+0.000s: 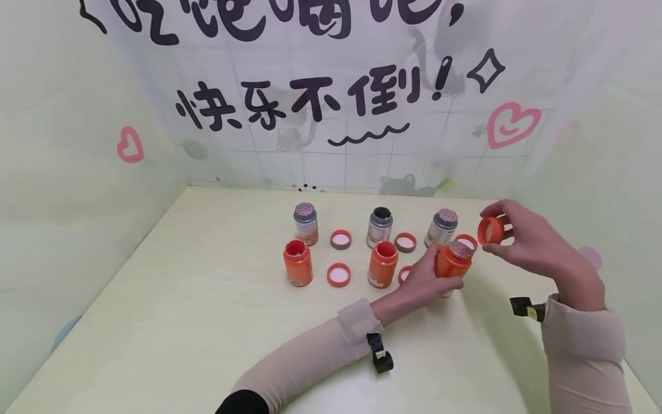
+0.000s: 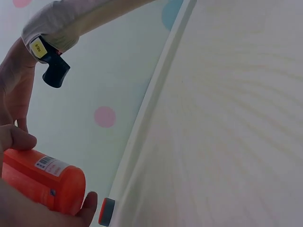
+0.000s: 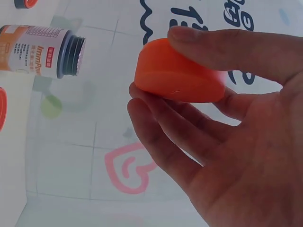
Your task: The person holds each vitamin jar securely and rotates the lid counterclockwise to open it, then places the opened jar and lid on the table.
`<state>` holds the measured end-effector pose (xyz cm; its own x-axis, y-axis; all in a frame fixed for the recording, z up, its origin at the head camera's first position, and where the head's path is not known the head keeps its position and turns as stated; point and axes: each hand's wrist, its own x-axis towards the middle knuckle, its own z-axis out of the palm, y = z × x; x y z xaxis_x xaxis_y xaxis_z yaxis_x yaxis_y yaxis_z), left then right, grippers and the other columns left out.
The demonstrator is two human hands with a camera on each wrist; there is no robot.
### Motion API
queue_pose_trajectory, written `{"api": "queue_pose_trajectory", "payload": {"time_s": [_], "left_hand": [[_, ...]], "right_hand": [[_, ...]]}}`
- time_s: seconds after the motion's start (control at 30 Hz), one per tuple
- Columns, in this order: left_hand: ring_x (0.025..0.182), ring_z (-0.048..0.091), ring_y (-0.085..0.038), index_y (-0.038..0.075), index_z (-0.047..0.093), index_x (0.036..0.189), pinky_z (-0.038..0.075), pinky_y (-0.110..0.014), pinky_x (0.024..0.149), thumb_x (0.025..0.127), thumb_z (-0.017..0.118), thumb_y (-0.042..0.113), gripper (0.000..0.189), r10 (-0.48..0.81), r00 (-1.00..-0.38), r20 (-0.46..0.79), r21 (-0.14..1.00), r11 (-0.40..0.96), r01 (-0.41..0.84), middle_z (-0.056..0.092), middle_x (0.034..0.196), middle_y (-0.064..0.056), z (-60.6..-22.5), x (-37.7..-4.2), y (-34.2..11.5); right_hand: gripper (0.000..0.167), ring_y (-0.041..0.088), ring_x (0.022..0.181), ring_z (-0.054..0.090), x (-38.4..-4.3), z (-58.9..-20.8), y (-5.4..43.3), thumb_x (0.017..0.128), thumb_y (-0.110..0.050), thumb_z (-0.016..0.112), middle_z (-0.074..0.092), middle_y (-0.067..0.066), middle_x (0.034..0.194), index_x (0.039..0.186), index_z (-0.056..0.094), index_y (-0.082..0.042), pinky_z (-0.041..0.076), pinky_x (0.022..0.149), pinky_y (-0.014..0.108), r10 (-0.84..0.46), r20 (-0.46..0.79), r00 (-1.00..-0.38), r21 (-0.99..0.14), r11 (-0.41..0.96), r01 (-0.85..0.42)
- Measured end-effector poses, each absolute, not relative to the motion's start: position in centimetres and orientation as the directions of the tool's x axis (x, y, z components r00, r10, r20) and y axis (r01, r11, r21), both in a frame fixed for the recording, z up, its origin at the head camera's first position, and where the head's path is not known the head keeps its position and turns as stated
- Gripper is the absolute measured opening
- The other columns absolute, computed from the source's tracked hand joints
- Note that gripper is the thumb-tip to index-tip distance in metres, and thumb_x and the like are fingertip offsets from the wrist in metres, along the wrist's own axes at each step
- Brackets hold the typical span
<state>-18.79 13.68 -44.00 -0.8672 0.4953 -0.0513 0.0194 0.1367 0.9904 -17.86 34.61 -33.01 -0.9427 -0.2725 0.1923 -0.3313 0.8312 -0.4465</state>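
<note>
An orange bottle (image 1: 450, 264) with a patterned seal across its mouth leans in my left hand (image 1: 420, 283), whose fingers and thumb grip it round the body. In the left wrist view its smooth base and a barcode label show. Just to the right, my right hand (image 1: 532, 238) pinches an orange screw cap (image 3: 180, 75) between thumb and fingers, apart from the bottle, its hollow side turned toward the bottle. Behind the held bottle stands a grey bottle (image 1: 441, 230) with the same patterned seal, and a cap (image 1: 466, 240) lies beside it.
Further left stand two uncapped orange bottles (image 1: 297, 267), a grey bottle with a dark open mouth (image 1: 380, 229) and a sealed grey bottle (image 1: 306, 224). Several caps (image 1: 338, 275) lie inside-up among them; my left hand partly covers one. A printed sheet (image 1: 310, 167) hangs behind the table.
</note>
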Motion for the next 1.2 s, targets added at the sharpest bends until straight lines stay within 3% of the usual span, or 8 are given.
{"api": "queue_pose_trajectory", "payload": {"time_s": [0.3, 0.73, 1.0, 1.2], "left_hand": [[0.122, 0.058, -0.008, 0.030, 0.042, 0.141, 0.055, -0.031, 0.101, 0.089, 0.082, 0.027, 0.066, 0.396, -0.917, -0.040, 0.953, 0.290, 0.084, 0.060, 0.140, 0.009, -44.7, -19.8, 16.4], [0.122, 0.057, -0.009, 0.026, 0.044, 0.143, 0.053, -0.031, 0.107, 0.086, 0.085, 0.022, 0.070, 0.360, -0.933, -0.030, 0.947, 0.308, 0.088, 0.060, 0.137, 0.008, -45.6, -20.5, 17.3], [0.124, 0.057, -0.011, 0.030, 0.037, 0.151, 0.051, -0.034, 0.109, 0.085, 0.085, 0.019, 0.082, 0.357, -0.933, -0.049, 0.951, 0.301, 0.065, 0.059, 0.139, 0.007, -45.6, -20.7, 17.2], [0.133, 0.055, -0.016, 0.029, 0.036, 0.153, 0.051, -0.039, 0.111, 0.082, 0.087, 0.019, 0.087, 0.321, -0.946, -0.036, 0.935, 0.344, 0.081, 0.053, 0.148, 0.004, -45.0, -20.1, 17.2]], "right_hand": [[0.051, 0.027, 0.092, 0.061, -18.7, -33.6, 35.5, 0.081, -0.013, 0.083, 0.061, 0.019, 0.114, 0.127, 0.065, 0.001, 0.052, 0.068, 0.024, -0.264, 0.156, -0.952, -0.344, 0.889, -0.303], [0.045, 0.027, 0.091, 0.063, -19.4, -34.7, 36.7, 0.082, -0.016, 0.083, 0.067, 0.019, 0.112, 0.120, 0.069, 0.002, 0.052, 0.069, 0.027, -0.255, 0.059, -0.965, -0.379, 0.889, -0.258], [0.043, 0.030, 0.096, 0.065, -20.3, -35.9, 37.2, 0.088, -0.023, 0.077, 0.070, 0.019, 0.112, 0.121, 0.066, 0.003, 0.055, 0.074, 0.036, -0.248, -0.090, -0.965, -0.384, 0.902, -0.196], [0.041, 0.029, 0.092, 0.062, -21.1, -37.4, 37.6, 0.084, -0.020, 0.078, 0.067, 0.020, 0.108, 0.115, 0.064, 0.004, 0.054, 0.073, 0.036, -0.249, -0.202, -0.947, -0.394, 0.906, -0.154]]}}
